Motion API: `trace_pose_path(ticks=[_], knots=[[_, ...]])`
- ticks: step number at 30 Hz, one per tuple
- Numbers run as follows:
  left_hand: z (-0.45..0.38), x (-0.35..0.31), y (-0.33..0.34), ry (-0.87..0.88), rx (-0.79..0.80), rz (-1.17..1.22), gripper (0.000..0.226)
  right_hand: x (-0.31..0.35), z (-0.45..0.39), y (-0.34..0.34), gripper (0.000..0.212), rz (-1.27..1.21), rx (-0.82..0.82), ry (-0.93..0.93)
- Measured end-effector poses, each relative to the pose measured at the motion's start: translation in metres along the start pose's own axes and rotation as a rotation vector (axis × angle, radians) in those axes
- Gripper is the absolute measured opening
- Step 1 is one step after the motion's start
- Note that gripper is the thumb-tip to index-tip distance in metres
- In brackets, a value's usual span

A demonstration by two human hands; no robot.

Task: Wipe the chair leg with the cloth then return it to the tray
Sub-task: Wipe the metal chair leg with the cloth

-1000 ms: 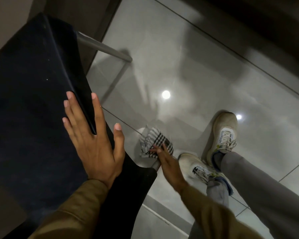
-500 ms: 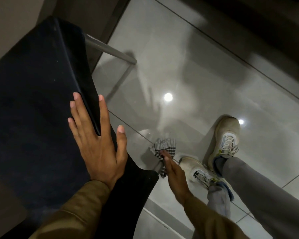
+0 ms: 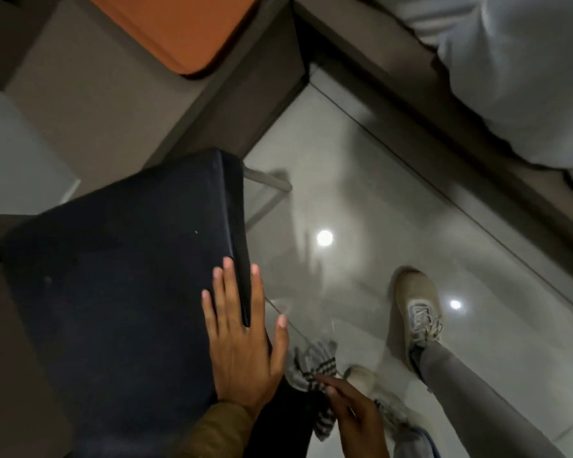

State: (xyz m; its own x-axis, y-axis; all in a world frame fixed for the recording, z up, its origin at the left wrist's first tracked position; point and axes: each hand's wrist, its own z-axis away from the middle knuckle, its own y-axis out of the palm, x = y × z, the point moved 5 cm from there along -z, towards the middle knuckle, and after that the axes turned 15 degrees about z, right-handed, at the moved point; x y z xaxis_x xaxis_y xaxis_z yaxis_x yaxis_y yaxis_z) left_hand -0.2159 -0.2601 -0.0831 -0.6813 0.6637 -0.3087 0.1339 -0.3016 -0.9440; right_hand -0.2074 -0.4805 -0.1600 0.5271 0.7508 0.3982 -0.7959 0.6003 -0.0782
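Observation:
A dark navy chair seat (image 3: 119, 292) fills the left middle of the head view. My left hand (image 3: 242, 338) lies flat on its right edge, fingers spread, holding nothing. Below the seat's near corner my right hand (image 3: 354, 414) grips a black-and-white checked cloth (image 3: 311, 365), bunched at the chair's near leg, which the cloth and hand hide. A far metal chair leg (image 3: 268, 180) slants out from under the seat. An orange tray-like surface (image 3: 179, 28) shows at the top on a grey counter.
Glossy grey floor tiles (image 3: 377, 193) reflect ceiling lights. My two beige sneakers (image 3: 417, 305) stand right of the chair. A bed with pale bedding (image 3: 510, 77) and its dark frame run along the top right. A grey cabinet stands behind the chair.
The camera has tilted up, bringing the counter, orange surface and bed into view. My right hand has pulled the cloth up the leg toward me. The left hand stays on the seat.

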Motion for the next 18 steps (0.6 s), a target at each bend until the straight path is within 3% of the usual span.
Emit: trace_pose_path(ticks=[2, 6, 10, 13, 18], knots=[[-0.009, -0.001, -0.003, -0.025, -0.007, 0.033, 0.073, 0.016, 0.001, -0.010, 0.045, -0.005, -0.046, 0.015], [-0.086, 0.001, -0.022, -0.068, -0.039, 0.125, 0.075, 0.045, -0.013, -0.032, 0.062, -0.111, -0.300, 0.054], [-0.187, 0.015, -0.045, -0.057, 0.031, 0.166, 0.079, 0.104, -0.046, -0.065, 0.026, -0.167, -0.232, 0.045], [-0.228, 0.025, -0.053, -0.089, 0.064, 0.191, 0.080, 0.166, -0.072, -0.080, 0.035, -0.253, -0.281, -0.069], [-0.231, 0.022, -0.055, -0.098, 0.011, 0.181, 0.072, 0.270, -0.096, -0.065, 0.037, -0.252, -0.252, -0.321]])
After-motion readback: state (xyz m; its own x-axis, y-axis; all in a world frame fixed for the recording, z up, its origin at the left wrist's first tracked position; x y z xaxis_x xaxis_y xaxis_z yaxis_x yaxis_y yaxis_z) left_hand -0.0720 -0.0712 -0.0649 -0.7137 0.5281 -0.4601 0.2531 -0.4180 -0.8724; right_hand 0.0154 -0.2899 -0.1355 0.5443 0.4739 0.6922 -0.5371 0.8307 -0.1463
